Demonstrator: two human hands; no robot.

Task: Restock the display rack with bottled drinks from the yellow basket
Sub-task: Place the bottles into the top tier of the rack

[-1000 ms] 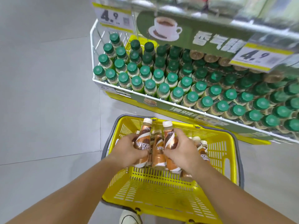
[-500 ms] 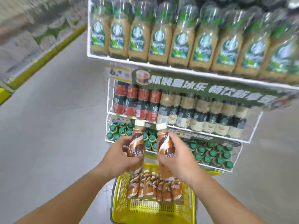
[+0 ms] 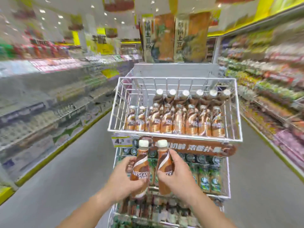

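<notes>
- Brown-and-white bottled coffee drinks fill both hands: the left hand is wrapped round one upright bottle, the right hand round a second bottle. The two bottles stand side by side, just apart, white caps up.
- White wire forms the top basket of the display rack, just above and beyond the caps. Its front rail runs straight across, and its rim is open above.
- Matching brown bottles stand in rows along the front and right of that top basket; its back left part is bare wire, with room to set bottles down.
- Grey floor runs clear along the aisle on both sides of the rack.
- Lower tiers hold green-labelled bottles, partly hidden by the hands and forearms.
- Side shelves and hanging signs are badly blurred; their goods cannot be made out.
- Yellow basket: not in view.
</notes>
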